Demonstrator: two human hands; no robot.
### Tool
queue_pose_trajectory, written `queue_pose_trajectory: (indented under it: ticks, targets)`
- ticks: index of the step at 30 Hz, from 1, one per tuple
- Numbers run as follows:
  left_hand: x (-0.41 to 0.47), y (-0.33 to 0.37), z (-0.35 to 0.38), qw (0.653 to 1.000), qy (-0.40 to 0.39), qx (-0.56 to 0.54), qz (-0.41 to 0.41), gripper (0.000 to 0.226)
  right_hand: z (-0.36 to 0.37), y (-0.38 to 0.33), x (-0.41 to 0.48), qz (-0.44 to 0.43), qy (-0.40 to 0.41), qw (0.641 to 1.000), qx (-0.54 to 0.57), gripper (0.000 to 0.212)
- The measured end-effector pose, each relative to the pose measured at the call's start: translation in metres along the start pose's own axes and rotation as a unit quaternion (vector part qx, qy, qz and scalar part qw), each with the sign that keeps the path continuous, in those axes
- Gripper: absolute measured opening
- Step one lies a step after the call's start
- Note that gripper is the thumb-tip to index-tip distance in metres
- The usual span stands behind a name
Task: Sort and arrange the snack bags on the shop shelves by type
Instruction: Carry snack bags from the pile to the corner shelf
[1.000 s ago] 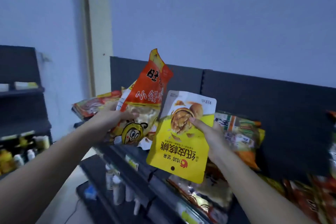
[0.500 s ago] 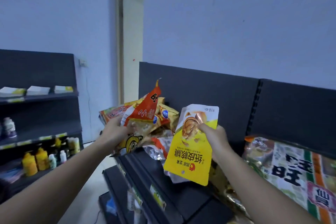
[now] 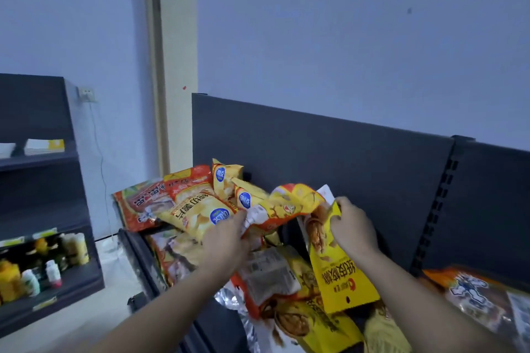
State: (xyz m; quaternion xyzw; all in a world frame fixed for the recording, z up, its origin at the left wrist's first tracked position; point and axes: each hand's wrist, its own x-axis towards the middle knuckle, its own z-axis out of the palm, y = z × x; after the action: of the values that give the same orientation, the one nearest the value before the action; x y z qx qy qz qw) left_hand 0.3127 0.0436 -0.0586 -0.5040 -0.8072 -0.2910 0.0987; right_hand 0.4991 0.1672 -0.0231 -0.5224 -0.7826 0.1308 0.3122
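Note:
My left hand (image 3: 226, 238) grips an orange and yellow snack bag (image 3: 286, 205) by its lower end, and the bag lies sideways over the pile on the dark top shelf (image 3: 134, 246). My right hand (image 3: 351, 226) pinches the top of a yellow walnut bag (image 3: 339, 275) that hangs upside down, just right of the orange bag. Beneath both hands lie more yellow walnut bags (image 3: 312, 321) and a bag with its grey label side up (image 3: 269, 272). At the left end of the shelf are yellow potato chip bags (image 3: 198, 213) with blue round logos and a red bag (image 3: 140, 205).
The dark back panel (image 3: 344, 157) rises behind the shelf. An orange and white bag (image 3: 473, 295) lies at the right. A second dark shelf unit (image 3: 43, 203) at the left holds small bottles (image 3: 28, 275) and flat packs. Pale floor shows between the units.
The view has swung left and closer to the shelf. My left hand has lowered the orange bag from upright onto the pile. The yellow walnut bag has moved down toward the shelf.

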Motion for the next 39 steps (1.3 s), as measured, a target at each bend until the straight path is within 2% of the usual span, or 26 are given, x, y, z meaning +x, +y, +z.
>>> queue_pose_trajectory:
  ticks: [3,5,7,9,11,16,18,20,24,27,29,30,33,37,39]
  targets:
    - [0.005,-0.005,0.035,0.983,-0.044,0.099,0.148,0.036,0.014,0.012,0.007,-0.037,-0.026,0.996,-0.079,0.036]
    - [0.002,-0.015,0.062,0.959,-0.12,0.127,0.225,0.055,0.028,0.017,0.01,-0.037,-0.089,0.993,-0.07,0.038]
    - [0.003,-0.026,0.085,0.936,-0.165,0.185,0.249,0.071,0.043,0.025,0.013,-0.016,-0.149,0.987,-0.063,0.035]
    - [0.005,-0.027,0.086,0.929,-0.198,0.181,0.254,0.076,0.057,0.034,0.013,0.018,-0.189,0.98,-0.059,0.032]
    - [0.012,-0.023,0.081,0.925,-0.236,0.16,0.251,0.086,0.065,0.035,0.011,0.046,-0.202,0.976,-0.065,0.033]
    - [0.02,-0.02,0.074,0.895,-0.287,0.138,0.311,0.105,0.069,0.025,0.003,0.05,-0.228,0.965,-0.119,0.039]
    - [0.022,-0.014,0.071,0.897,-0.27,0.107,0.334,0.106,0.062,0.022,-0.002,0.049,-0.212,0.968,-0.128,0.034]
    - [0.021,-0.002,0.066,0.891,-0.27,0.094,0.352,0.093,0.049,0.02,-0.01,0.059,-0.179,0.975,-0.121,0.029]
    - [0.015,0.039,0.051,0.872,-0.261,0.045,0.412,0.085,0.003,0.017,-0.043,0.028,-0.11,0.979,-0.17,0.033]
    - [0.004,0.081,0.044,0.856,-0.208,-0.055,0.47,0.083,-0.045,0.013,-0.077,-0.009,-0.028,0.963,-0.267,0.032]
    - [-0.01,0.118,0.04,0.844,-0.161,-0.118,0.497,0.071,-0.083,0.017,-0.1,-0.02,0.023,0.95,-0.312,0.031]
    - [-0.02,0.138,0.031,0.837,-0.162,-0.15,0.5,0.064,-0.104,0.021,-0.113,-0.02,0.039,0.943,-0.33,0.031]
    - [-0.059,0.199,0.001,0.795,-0.159,-0.239,0.534,0.061,-0.166,0.04,-0.161,0.035,0.059,0.934,-0.352,0.032]
    - [-0.126,0.279,-0.015,0.716,-0.159,-0.28,0.619,0.063,-0.237,0.078,-0.261,0.127,0.09,0.907,-0.392,0.035]
    - [-0.174,0.319,-0.022,0.689,-0.154,-0.3,0.641,0.065,-0.273,0.098,-0.324,0.183,0.103,0.892,-0.4,0.037]
